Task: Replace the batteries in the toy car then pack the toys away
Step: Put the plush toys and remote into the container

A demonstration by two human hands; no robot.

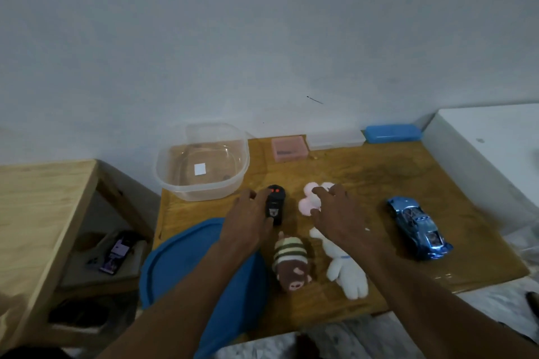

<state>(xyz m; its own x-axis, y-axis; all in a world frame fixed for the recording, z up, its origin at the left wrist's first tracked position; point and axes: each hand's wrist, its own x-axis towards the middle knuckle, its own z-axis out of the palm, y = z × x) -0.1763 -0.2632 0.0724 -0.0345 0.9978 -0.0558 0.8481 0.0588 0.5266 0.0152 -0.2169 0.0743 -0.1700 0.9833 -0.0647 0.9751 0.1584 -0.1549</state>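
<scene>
A shiny blue toy car stands on the right of the wooden table. My left hand grips a black remote control with two red buttons, near the table's middle. My right hand lies over a pink plush toy, fingers curled round it. In front of my hands lie a brown plush with a striped top and a white plush. A clear plastic tub stands at the back left. Its blue lid lies under my left forearm.
Along the wall stand a small pink box, a clear flat box and a blue case. A white block borders the table's right. A lower wooden table is at left, with a phone on its shelf.
</scene>
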